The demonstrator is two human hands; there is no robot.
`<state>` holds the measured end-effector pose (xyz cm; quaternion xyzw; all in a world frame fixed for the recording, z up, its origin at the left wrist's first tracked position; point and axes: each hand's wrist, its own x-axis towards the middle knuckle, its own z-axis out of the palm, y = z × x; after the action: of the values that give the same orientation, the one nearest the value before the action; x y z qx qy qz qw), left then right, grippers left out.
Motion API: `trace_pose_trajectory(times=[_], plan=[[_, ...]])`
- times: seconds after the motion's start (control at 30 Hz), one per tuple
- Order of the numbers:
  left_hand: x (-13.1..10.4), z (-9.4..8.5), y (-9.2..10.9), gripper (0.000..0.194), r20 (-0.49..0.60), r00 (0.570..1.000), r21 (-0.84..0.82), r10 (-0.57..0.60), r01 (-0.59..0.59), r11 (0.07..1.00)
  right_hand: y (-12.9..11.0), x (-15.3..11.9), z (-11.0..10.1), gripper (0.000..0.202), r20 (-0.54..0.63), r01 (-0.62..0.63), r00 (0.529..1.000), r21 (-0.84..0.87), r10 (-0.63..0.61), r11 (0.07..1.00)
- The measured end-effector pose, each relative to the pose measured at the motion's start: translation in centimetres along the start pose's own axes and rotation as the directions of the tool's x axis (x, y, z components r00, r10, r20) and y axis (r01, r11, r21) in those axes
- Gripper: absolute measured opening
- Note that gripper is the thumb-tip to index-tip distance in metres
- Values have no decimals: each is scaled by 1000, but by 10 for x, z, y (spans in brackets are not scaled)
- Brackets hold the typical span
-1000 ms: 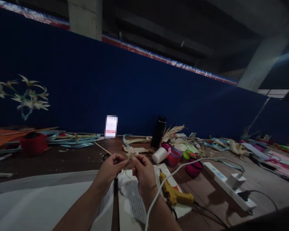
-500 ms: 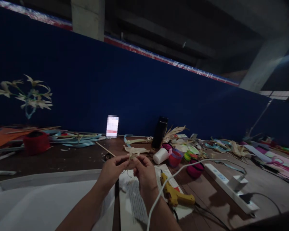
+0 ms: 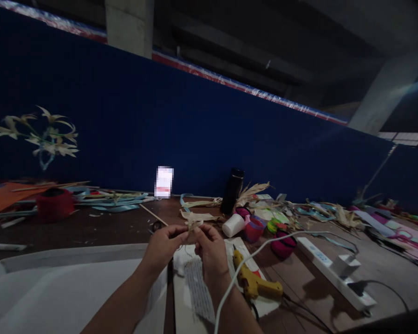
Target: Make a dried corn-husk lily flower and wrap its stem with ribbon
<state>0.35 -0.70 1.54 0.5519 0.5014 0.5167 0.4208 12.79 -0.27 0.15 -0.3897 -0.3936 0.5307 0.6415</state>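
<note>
Between the fingertips of both hands is a small pale piece of dried husk, with thin strands hanging below it. My left hand pinches it from the left. My right hand is closed on it from the right, thumb and forefinger together at the tips. The exact shape of the husk is partly hidden by the fingers. Under my hands lies a printed sheet on white paper. A yellow glue gun rests just right of my right forearm, its nozzle pointing away from me.
A white cable crosses over my right forearm to a power strip. A white cup lies tipped beside a red tub; a black bottle stands behind. A white tray fills the left front. Husk flowers stand far left.
The view has shifted very slightly. Both hands keep their hold on the husk, with hardly any movement of the fingers.
</note>
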Motion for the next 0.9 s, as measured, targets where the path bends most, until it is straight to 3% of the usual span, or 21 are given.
trace_pose_trajectory(times=[0.9], plan=[[-2, 1, 3, 29, 18, 1000, 25, 6, -6, 1000, -1, 1, 1, 21, -9, 23, 1000, 23, -23, 999]])
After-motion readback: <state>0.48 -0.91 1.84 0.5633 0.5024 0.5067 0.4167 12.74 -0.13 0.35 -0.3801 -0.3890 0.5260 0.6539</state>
